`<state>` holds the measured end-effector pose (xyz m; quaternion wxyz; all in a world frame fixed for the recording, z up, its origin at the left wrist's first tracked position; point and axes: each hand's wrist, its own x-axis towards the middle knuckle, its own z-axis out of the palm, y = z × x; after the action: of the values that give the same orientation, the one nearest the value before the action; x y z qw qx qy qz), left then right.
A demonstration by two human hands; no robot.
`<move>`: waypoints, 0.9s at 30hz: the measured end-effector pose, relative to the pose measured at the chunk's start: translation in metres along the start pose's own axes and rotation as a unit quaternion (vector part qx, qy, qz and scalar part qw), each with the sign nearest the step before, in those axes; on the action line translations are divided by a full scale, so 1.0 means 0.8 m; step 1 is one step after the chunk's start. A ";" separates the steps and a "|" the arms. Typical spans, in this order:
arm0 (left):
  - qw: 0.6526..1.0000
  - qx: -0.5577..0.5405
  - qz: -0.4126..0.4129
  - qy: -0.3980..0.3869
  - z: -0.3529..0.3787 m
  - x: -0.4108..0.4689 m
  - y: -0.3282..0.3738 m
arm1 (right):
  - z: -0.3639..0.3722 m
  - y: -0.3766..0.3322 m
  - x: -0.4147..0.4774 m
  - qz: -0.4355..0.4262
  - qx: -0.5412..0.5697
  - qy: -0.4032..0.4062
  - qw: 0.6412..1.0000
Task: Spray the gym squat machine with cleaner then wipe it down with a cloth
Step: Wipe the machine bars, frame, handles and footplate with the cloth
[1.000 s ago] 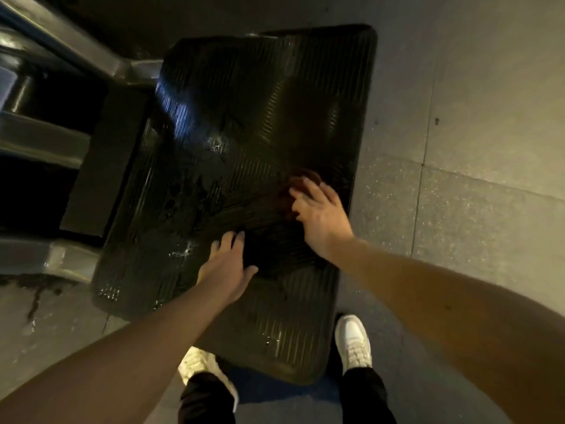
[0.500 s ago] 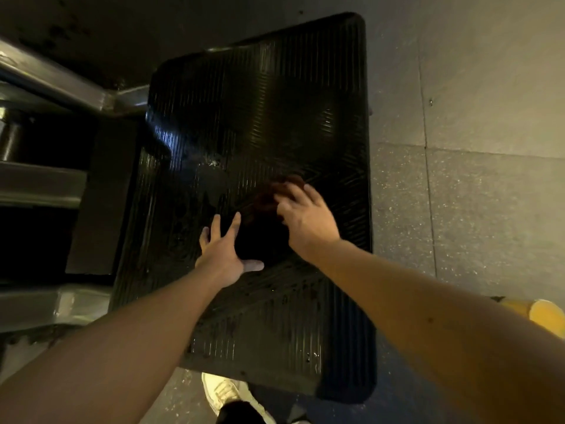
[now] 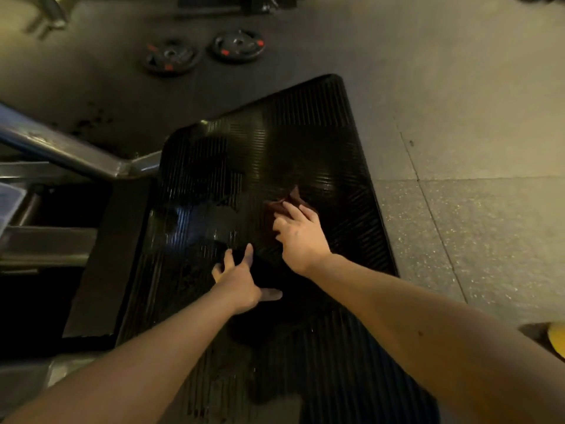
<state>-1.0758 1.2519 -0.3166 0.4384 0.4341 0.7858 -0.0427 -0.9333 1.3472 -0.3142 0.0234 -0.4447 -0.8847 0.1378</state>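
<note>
At the left edge of the frame, the steel frame (image 3: pixel 76 154) of the squat machine runs into its black ribbed footplate (image 3: pixel 305 133), which fills the centre and glistens in patches, apparently wet with cleaner. Two weight plates (image 3: pixel 171 56) lie on the floor (image 3: pixel 458 102) in the upper left. Just below centre, the left hand (image 3: pixel 241 283) is braced on the plate with fingers spread and straight, grasping nothing. Immediately to its right, the right hand (image 3: pixel 302 237) presses a dark reddish cloth (image 3: pixel 290 200) flat against the ribs, fingers extended over it rather than clenched; one corner of the cloth pokes out beyond the fingertips. The cloth looks light, soft and limp, likely to bunch or catch on the ridges, so it is best held under a flat palm near its middle. The plate appears rigid, heavy and probably slick where wet. A yellow object (image 3: pixel 556 338), too cropped to identify, sits at the lower right edge
</note>
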 end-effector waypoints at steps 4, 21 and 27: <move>0.992 0.068 0.093 0.049 -0.009 0.010 -0.045 | -0.026 0.054 0.024 0.029 -0.048 0.050 0.997; 0.993 -0.047 0.067 0.085 -0.011 0.033 -0.199 | 0.008 0.012 0.083 0.072 -0.084 0.138 0.984; 0.993 -0.024 0.078 0.089 -0.008 0.032 -0.208 | 0.075 -0.083 0.118 0.054 -0.071 0.081 0.993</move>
<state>-1.2058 1.1683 -0.3831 0.3788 0.4851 0.7866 0.0494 -1.0519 1.3709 -0.3617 0.0557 -0.5023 -0.8620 0.0387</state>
